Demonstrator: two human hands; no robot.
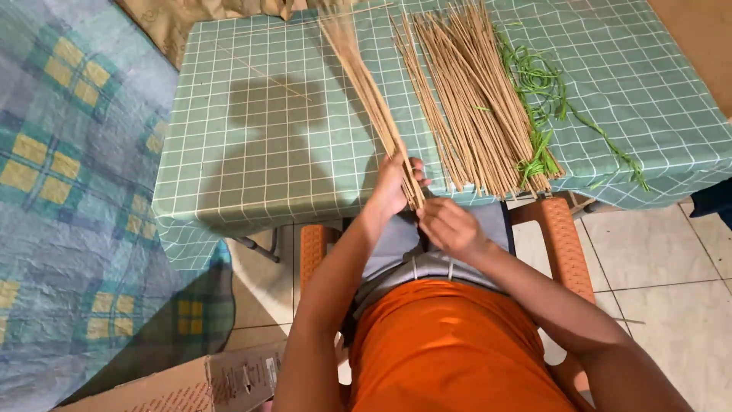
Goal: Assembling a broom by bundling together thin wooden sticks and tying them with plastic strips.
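Head view: both hands [427, 206] seemingly grip stick bundle [370, 95].

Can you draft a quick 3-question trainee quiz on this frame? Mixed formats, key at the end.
1. True or false: the left hand grips a bundle of thin sticks near its lower end.
2. Multiple choice: what lies along the right side of the loose pile of sticks on the table? A) red yarn B) green strips C) a metal ruler
3. Short answer: where is the right hand relative to the held bundle's lower end?

Key
1. True.
2. B, the green strips.
3. Right beside it, fingers at the stick ends, just off the table edge over the lap.
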